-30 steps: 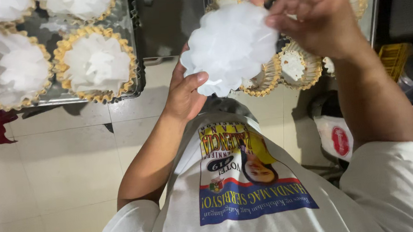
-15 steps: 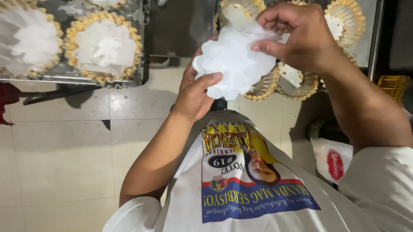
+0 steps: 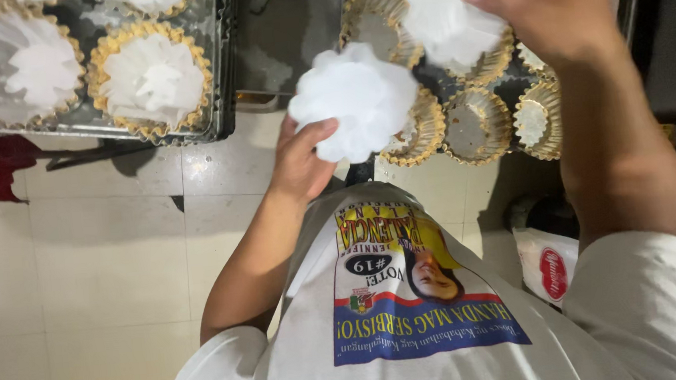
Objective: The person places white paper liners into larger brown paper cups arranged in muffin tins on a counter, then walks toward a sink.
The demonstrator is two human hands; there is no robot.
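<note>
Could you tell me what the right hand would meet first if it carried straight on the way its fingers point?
Probably the empty gold fluted mould on the dark tray; the right hand holds a white paper liner just above it, though depth is unclear.

The left hand (image 3: 301,159) grips a stack of white paper liners (image 3: 353,100) from below, thumb across its near edge, just left of a dark baking tray (image 3: 458,84). That tray holds gold fluted tins (image 3: 478,125), some bare and some lined. The right hand (image 3: 556,4) hovers over the tray's far part, pinching a single white liner (image 3: 440,9) above a gold tin. Well left of the tray lies a second tray (image 3: 221,78) with lined tins (image 3: 152,76). Below the trays are the white printed shirt (image 3: 413,321) and tiled floor (image 3: 103,265).
</note>
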